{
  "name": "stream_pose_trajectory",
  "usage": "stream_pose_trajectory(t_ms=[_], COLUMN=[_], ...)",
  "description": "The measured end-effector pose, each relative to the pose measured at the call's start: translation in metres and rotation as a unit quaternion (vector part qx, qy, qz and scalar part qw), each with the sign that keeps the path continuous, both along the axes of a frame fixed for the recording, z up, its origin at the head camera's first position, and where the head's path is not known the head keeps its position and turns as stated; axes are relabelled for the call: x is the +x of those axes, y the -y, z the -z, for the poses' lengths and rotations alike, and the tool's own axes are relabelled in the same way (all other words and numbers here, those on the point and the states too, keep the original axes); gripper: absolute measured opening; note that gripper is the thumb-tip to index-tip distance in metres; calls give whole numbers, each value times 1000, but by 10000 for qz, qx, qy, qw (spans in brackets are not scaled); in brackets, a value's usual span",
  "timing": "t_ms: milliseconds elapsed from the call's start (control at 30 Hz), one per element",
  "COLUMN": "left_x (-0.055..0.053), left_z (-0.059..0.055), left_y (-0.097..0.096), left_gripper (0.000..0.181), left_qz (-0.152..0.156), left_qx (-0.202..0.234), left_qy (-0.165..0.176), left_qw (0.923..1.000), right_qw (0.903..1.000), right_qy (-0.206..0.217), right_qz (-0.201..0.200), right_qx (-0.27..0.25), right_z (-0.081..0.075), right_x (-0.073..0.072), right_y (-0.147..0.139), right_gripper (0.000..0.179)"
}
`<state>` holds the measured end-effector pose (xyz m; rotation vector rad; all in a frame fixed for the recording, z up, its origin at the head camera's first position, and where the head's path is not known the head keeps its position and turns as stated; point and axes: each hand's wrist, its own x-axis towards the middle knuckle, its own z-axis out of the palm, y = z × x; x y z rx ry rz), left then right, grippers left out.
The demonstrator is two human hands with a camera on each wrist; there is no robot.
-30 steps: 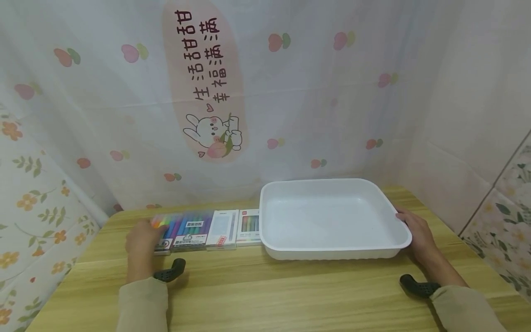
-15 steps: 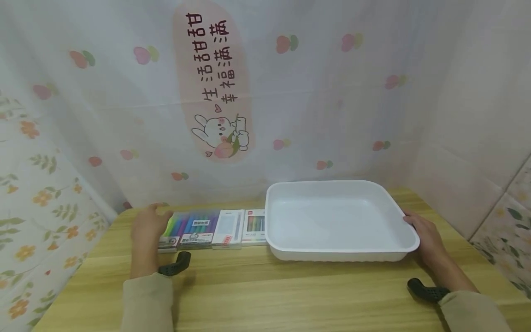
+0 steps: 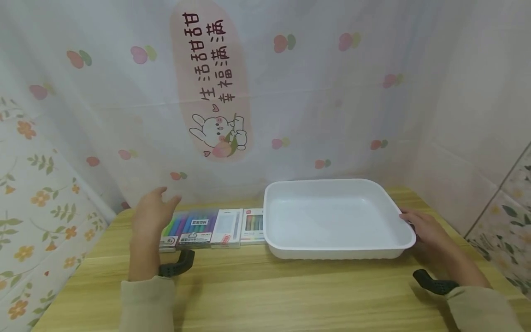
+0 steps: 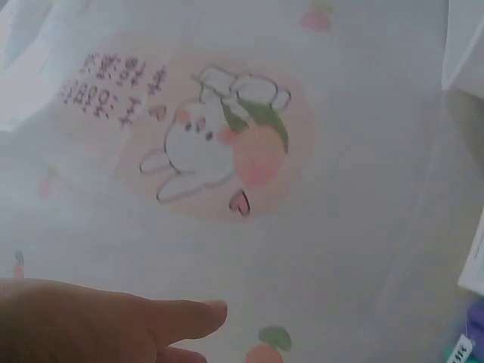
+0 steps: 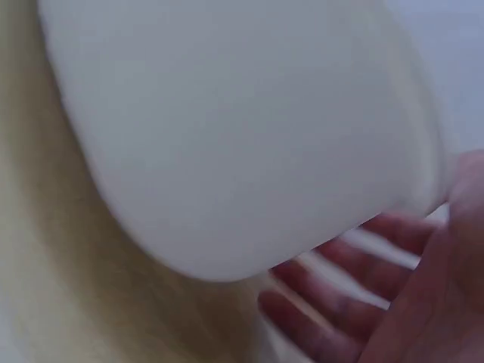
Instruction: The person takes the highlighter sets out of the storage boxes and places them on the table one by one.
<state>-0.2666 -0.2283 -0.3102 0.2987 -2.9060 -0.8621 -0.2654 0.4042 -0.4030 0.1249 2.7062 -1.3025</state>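
Note:
In the head view my left hand (image 3: 151,216) is raised at the left end of a row of packs, thumb and fingers apart and holding nothing. It partly covers a clear pack of bright coloured pens (image 3: 171,230). Right of that lie a second clear pen pack (image 3: 198,230), a white box with a red sticker (image 3: 226,228) and a white box picturing coloured pens (image 3: 251,225). My right hand (image 3: 425,228) holds the right rim of a large white tray (image 3: 338,253). The right wrist view shows its fingers (image 5: 363,265) behind the tray wall, blurred.
Everything stands on a wood-grain table (image 3: 249,286). A printed curtain (image 3: 323,92) rises behind it, close to the tray's back. Flowered cloth (image 3: 50,203) hangs at the left. The tray overlaps the rightmost box's edge in view.
My left hand has lifted up from the leftmost pen pack, its fingers spreading. My right hand stays at the tray's rim. Tray and packs keep their places; the view has shifted slightly.

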Motion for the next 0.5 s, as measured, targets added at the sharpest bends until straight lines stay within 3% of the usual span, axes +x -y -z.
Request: stream_pose_trajectory(t_ms=[133, 267, 333, 500], left_x=[3, 5, 6, 7], left_z=[-8, -15, -18, -22], left_y=[-13, -27, -34, -54], left_gripper=[74, 70, 69, 67], left_qz=[322, 706, 841, 954], left_qx=[30, -62, -77, 50], left_qy=[-258, -680, -777, -687], left_qw=[9991, 9952, 9934, 9931], right_qw=[9961, 9775, 9674, 9560], right_qy=[-233, -777, -1125, -1535], right_qz=[-48, -42, -118, -335], right_qx=[854, 1959, 2267, 2479], right_z=[-13, -23, -27, -41], right_x=[2, 3, 3, 9], right_y=[5, 14, 21, 48], right_gripper=[67, 72, 72, 77])
